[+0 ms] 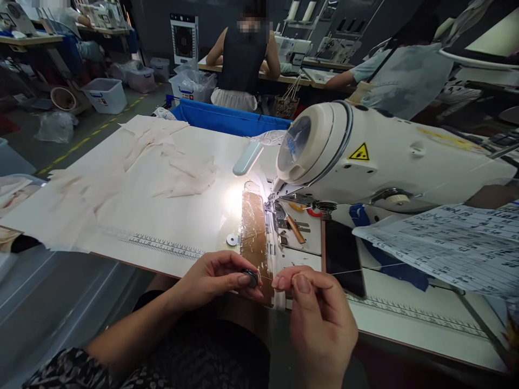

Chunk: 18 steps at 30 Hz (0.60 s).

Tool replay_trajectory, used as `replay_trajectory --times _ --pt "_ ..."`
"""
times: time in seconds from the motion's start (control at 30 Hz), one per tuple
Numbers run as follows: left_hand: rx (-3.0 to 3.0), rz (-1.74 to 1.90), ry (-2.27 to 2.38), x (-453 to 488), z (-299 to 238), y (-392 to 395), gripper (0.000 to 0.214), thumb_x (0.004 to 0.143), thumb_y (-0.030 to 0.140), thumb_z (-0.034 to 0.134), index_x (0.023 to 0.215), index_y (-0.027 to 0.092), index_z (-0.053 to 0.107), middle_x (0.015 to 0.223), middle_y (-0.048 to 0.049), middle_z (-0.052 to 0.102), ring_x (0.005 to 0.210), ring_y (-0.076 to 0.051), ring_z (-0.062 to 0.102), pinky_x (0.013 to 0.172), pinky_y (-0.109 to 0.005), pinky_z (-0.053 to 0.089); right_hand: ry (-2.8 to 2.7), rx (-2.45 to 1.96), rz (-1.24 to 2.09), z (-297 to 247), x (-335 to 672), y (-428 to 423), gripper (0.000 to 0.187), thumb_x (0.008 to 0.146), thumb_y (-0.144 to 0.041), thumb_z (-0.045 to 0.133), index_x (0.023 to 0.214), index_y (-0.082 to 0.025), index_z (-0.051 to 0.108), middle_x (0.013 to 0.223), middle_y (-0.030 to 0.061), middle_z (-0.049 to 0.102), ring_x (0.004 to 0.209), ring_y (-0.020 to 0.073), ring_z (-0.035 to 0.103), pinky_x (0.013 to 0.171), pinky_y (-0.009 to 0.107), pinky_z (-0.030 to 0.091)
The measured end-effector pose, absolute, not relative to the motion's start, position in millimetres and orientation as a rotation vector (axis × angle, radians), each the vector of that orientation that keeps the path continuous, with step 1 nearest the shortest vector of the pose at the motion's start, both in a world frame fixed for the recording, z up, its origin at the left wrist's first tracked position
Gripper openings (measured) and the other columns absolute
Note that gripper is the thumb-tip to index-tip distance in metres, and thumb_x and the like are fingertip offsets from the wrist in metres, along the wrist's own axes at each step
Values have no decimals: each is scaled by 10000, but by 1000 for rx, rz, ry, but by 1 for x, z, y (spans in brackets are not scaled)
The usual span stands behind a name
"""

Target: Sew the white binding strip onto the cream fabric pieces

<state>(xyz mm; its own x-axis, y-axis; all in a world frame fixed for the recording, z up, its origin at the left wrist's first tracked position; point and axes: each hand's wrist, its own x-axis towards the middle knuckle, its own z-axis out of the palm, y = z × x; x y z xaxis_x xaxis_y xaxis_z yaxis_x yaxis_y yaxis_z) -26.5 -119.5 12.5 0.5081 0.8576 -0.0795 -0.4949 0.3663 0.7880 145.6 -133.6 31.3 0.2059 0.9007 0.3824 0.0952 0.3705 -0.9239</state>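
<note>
My left hand (217, 281) is closed on a small dark round bobbin (250, 277), pinched between thumb and fingers at the table's near edge. My right hand (316, 319) pinches a thin thread (270, 279) that runs from the bobbin toward it. Both hands hover just in front of the white sewing machine (365, 156), near its needle plate (298, 232). A small silver disc (232, 240) lies on the table left of a brown taped strip (253, 232).
Pale fabric pieces (178, 173) lie across the white table (133, 216), which has a printed ruler (162, 246). A paper sheet (454, 243) hangs at right. A blue bin (227, 119) stands behind. Other people sit at benches beyond.
</note>
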Motion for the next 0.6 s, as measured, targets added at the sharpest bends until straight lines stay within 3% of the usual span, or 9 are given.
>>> replay_trajectory --times 0.13,0.27,0.43,0.6 --pt "851 1089 618 -27 10 -123 167 863 218 715 984 137 633 962 -58 737 903 -167 734 887 -299 571 -1264 -1176 598 33 137 -145 157 948 -239 576 795 -211 601 716 -12 612 699 121 588 645 234 476" --pt "1052 1231 787 -25 6 -127 136 902 212 660 1014 137 638 979 -73 735 911 -158 729 870 -266 574 -1360 -1192 696 42 125 -161 173 961 -216 542 804 -232 614 724 -37 636 688 104 617 675 211 497" --pt "1279 1314 923 -22 6 -128 163 906 169 632 1065 172 669 1045 -56 735 921 -131 716 837 -219 570 -1466 -1146 923 39 115 -170 189 964 -246 519 786 -240 585 689 -59 603 627 91 582 602 206 443" --pt "1245 1253 887 -29 11 -130 223 903 170 649 1116 216 699 1049 -28 746 930 -107 702 857 -197 551 -1575 -1252 867 30 120 -165 199 970 -295 512 786 -244 570 664 -67 565 589 84 534 596 205 404"
